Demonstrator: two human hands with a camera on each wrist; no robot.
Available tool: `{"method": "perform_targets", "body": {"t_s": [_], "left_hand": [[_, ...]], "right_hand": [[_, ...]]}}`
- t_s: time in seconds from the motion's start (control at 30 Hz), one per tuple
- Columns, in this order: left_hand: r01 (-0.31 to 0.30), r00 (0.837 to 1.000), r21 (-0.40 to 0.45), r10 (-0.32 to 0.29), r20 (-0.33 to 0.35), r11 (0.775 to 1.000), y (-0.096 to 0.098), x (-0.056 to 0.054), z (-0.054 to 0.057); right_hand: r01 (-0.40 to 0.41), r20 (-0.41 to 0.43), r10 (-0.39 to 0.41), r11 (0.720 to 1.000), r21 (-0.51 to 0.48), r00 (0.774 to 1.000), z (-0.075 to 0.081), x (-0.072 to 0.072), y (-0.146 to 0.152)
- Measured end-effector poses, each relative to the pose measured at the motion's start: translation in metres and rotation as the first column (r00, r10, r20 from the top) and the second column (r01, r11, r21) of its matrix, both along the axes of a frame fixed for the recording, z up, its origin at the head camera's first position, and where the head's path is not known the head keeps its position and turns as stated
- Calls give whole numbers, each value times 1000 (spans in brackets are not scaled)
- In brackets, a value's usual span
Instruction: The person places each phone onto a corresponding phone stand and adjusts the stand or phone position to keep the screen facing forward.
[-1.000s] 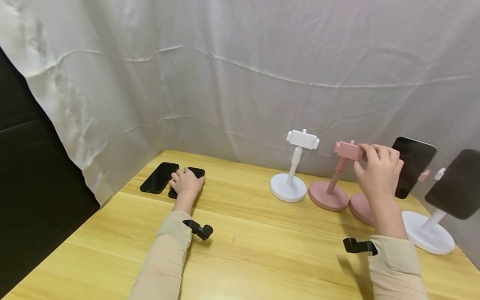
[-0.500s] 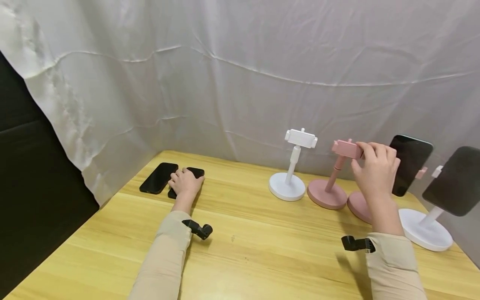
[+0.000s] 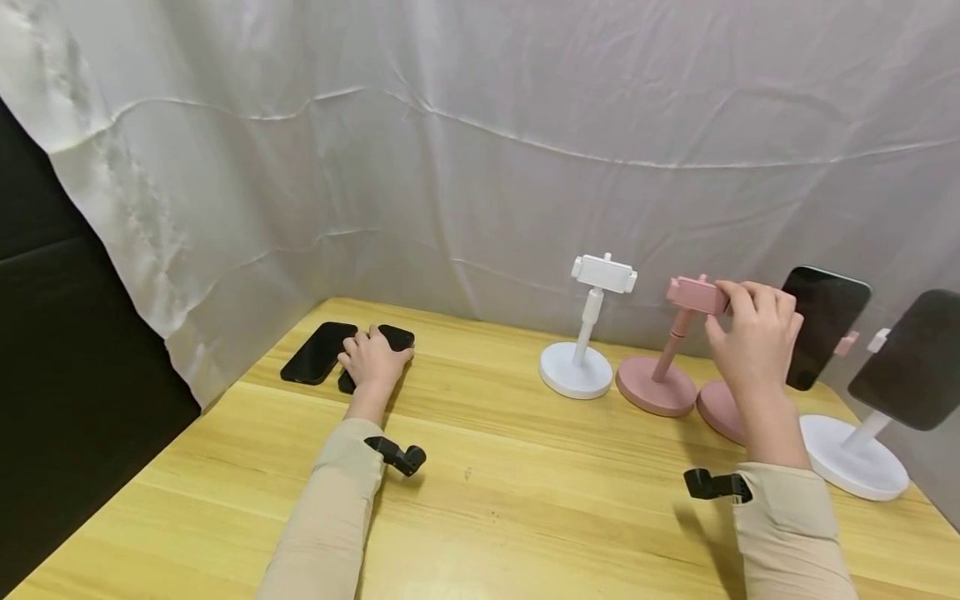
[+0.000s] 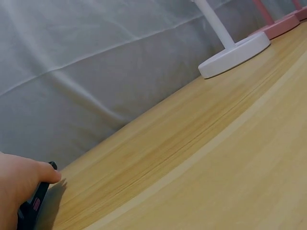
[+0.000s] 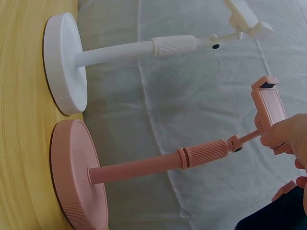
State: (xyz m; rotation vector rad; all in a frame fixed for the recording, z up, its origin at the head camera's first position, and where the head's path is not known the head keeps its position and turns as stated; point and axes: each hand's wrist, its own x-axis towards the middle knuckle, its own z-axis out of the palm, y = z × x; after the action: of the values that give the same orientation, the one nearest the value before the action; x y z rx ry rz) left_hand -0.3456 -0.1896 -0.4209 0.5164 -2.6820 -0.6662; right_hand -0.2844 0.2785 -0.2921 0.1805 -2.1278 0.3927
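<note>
My left hand (image 3: 372, 360) grips a black smartphone (image 3: 397, 336) at the far left of the table, covering much of it. In the left wrist view my thumb presses the edge of this phone (image 4: 34, 203), which looks slightly tilted up. A second black smartphone (image 3: 318, 353) lies flat just left of it. On the right, my right hand (image 3: 760, 342) pinches the right end of the clamp on a pink phone stand (image 3: 660, 385). The right wrist view shows my thumb on that clamp (image 5: 271, 103), which holds no phone.
A white phone stand (image 3: 576, 371) with a bare clamp stands left of the pink one. To the right, a second pink stand (image 3: 722, 408) and another white stand (image 3: 855, 458) each hold a dark phone. A grey curtain (image 3: 480, 208) hangs behind the table (image 3: 487, 517).
The phone under my left hand has shifted very slightly and tilted a little. My right hand stays on the pink clamp. The camera has moved slightly.
</note>
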Motion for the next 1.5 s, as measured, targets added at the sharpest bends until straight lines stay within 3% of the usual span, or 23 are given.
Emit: {"method": "perform_targets", "body": {"t_s": [0.23,0.97,1.5], "left_hand": [[1,996,-28,-3,-85,1000,2,-2,4],[80,979,33,-72,-193,996,19,8,42],[93,956,-5,-91,-279,996,26,12,58]], "right_hand": [[15,30,-15,1000,-7,999,1,0,-1],[24,33,-24,1000,9,999,0,3,0],[35,57,-35,999,13,998,1,2,0]]}}
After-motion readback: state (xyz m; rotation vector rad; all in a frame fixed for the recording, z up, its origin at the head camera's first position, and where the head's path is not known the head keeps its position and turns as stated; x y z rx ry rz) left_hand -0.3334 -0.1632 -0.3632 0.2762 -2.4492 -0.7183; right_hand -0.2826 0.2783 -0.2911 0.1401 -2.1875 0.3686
